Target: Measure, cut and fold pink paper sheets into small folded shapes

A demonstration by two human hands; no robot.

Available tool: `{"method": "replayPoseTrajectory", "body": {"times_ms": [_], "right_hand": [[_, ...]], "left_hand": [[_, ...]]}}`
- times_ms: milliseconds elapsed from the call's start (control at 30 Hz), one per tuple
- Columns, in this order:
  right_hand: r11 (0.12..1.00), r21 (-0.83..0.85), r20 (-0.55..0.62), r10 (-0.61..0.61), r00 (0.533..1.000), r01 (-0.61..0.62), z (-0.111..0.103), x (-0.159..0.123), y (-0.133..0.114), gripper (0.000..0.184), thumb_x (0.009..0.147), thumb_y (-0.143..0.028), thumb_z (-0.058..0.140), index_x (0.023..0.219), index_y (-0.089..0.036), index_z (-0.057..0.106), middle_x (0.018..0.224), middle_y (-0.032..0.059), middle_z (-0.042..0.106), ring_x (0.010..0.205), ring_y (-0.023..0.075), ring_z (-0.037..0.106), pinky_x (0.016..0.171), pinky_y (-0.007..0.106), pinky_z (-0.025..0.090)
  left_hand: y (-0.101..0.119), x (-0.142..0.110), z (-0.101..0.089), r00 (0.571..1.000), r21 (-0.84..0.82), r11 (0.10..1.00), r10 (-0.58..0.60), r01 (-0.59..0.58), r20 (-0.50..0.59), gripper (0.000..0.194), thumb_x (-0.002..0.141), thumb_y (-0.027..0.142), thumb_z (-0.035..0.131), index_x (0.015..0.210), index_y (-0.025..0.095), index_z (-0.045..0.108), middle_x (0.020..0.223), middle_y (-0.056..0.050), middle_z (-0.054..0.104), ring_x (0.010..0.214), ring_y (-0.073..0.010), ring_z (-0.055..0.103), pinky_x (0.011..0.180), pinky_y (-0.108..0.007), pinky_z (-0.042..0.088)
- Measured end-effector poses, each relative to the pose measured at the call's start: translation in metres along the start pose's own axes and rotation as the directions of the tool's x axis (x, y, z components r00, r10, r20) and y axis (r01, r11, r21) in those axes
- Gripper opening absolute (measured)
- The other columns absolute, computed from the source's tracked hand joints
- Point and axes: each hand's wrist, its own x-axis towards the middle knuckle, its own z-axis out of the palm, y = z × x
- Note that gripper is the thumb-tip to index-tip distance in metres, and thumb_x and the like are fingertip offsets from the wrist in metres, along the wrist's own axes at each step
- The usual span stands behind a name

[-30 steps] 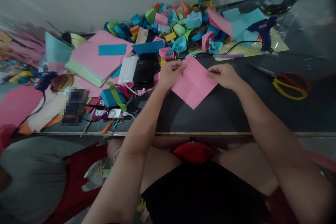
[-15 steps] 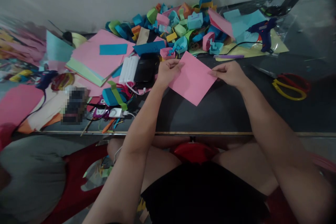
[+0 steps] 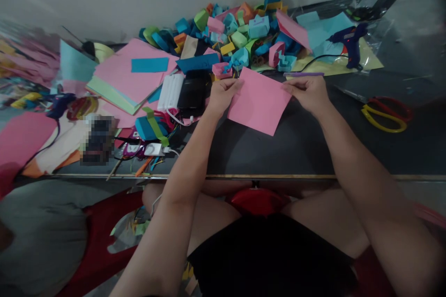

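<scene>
A flat pink sheet of paper is held between both hands above the dark tabletop. My left hand pinches its upper left side between thumb and fingers. On the opposite side, my right hand grips the upper right edge in the same way. The sheet sits slightly tilted, with its lowest corner pointing toward the front right. A purple strip lies just behind my right hand. Left of my left hand are a black box-like object and a white power bank or adapter.
Folded paper pieces are heaped along the wall. A blue glue gun stands at the back right, near scissors with red and yellow handles. Stacked coloured paper lies at the left. Another person sits at the far left.
The pink paper has turned counterclockwise, its lower corner swinging to the right. My right hand has moved slightly up, and my left hand stays almost in place.
</scene>
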Motion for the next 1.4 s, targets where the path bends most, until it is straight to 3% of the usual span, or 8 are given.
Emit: {"method": "replayPoseTrajectory", "body": {"times_ms": [100, 200, 300, 400, 567, 800, 1100, 1400], "right_hand": [[0.991, 0.118, 0.015, 0.058, 0.998, -0.059, 0.004, -0.001, -0.002, 0.047, 0.072, -0.06, 0.089, 0.101, -0.024, 0.082, 0.092, 0.0065, 0.08, 0.082, 0.0257, 0.075, 0.069, 0.043, 0.063], [0.984, 0.152, 0.085, 0.083, 0.993, -0.095, 0.009, -0.005, -0.003, 0.048, 0.069, -0.062, 0.091, 0.096, -0.023, 0.081, 0.09, 0.0073, 0.079, 0.082, 0.0259, 0.075, 0.07, 0.043, 0.064], [0.99, 0.136, 0.028, 0.034, 0.999, -0.037, 0.012, -0.007, -0.004, 0.042, 0.07, -0.061, 0.09, 0.084, -0.023, 0.08, 0.088, 0.0065, 0.079, 0.087, 0.0269, 0.075, 0.079, 0.045, 0.065], [0.988, 0.156, -0.041, -0.009, 0.999, 0.015, 0.012, -0.006, -0.001, 0.041, 0.073, -0.063, 0.088, 0.086, -0.024, 0.08, 0.091, 0.006, 0.079, 0.089, 0.0271, 0.075, 0.082, 0.047, 0.064], [0.984, 0.175, -0.058, -0.031, 0.998, 0.041, 0.011, -0.004, 0.004, 0.043, 0.075, -0.065, 0.086, 0.088, -0.024, 0.08, 0.094, 0.0072, 0.079, 0.092, 0.0286, 0.075, 0.082, 0.05, 0.063], [0.986, 0.16, -0.076, -0.027, 0.997, 0.038, 0.01, -0.001, 0.009, 0.049, 0.073, -0.073, 0.082, 0.08, -0.025, 0.08, 0.089, 0.0062, 0.079, 0.086, 0.0272, 0.074, 0.078, 0.048, 0.062], [0.989, 0.143, -0.077, -0.015, 0.997, 0.026, 0.008, 0.0, 0.01, 0.059, 0.072, -0.083, 0.077, 0.07, -0.024, 0.072, 0.074, 0.0043, 0.069, 0.072, 0.0223, 0.069, 0.064, 0.041, 0.058], [0.985, 0.175, -0.086, 0.015, 0.996, 0.0, 0.009, 0.001, 0.011, 0.05, 0.078, -0.073, 0.079, 0.07, -0.025, 0.068, 0.074, 0.0035, 0.065, 0.079, 0.0233, 0.067, 0.066, 0.04, 0.057]], "left_hand": [[0.001, 0.001, 0.004, 0.995, -0.009, 0.999, 0.038, -0.039, -0.092, 0.048, 0.078, 0.066, 0.083, 0.072, 0.02, 0.072, 0.069, 0.0, 0.064, 0.069, -0.0127, 0.06, 0.062, -0.025, 0.049], [-0.003, 0.002, 0.006, 0.982, -0.07, 0.996, 0.041, -0.055, -0.184, 0.043, 0.08, 0.063, 0.083, 0.076, 0.021, 0.073, 0.075, 0.0, 0.066, 0.077, -0.0142, 0.063, 0.069, -0.026, 0.052], [-0.008, 0.002, 0.008, 0.977, -0.164, 0.985, 0.025, -0.061, -0.211, 0.044, 0.08, 0.063, 0.083, 0.076, 0.021, 0.071, 0.074, 0.0, 0.063, 0.079, -0.0154, 0.065, 0.069, -0.027, 0.053], [-0.01, 0.001, 0.01, 0.972, -0.249, 0.967, 0.001, -0.062, -0.237, 0.053, 0.082, 0.067, 0.08, 0.066, 0.02, 0.063, 0.065, 0.0, 0.052, 0.071, -0.015, 0.061, 0.061, -0.026, 0.048], [-0.004, 0.0, 0.009, 0.989, -0.198, 0.98, -0.016, -0.012, -0.144, 0.044, 0.083, 0.062, 0.081, 0.077, 0.019, 0.072, 0.073, -0.002, 0.062, 0.082, -0.0186, 0.067, 0.067, -0.028, 0.054], [-0.004, 0.002, 0.004, 0.996, -0.109, 0.992, 0.051, -0.059, -0.068, 0.035, 0.082, 0.054, 0.083, 0.093, 0.021, 0.081, 0.088, -0.003, 0.078, 0.094, -0.0201, 0.073, 0.082, -0.033, 0.062], [-0.004, 0.002, 0.003, 0.999, -0.031, 0.999, 0.041, -0.042, -0.027, 0.028, 0.09, 0.045, 0.078, 0.099, 0.018, 0.078, 0.094, -0.005, 0.079, 0.102, -0.0215, 0.075, 0.092, -0.036, 0.061], [-0.003, 0.001, 0.002, 0.999, -0.037, 0.999, 0.027, -0.025, 0.035, 0.026, 0.091, 0.041, 0.076, 0.106, 0.02, 0.076, 0.098, -0.005, 0.08, 0.104, -0.0204, 0.076, 0.095, -0.034, 0.062]]}}
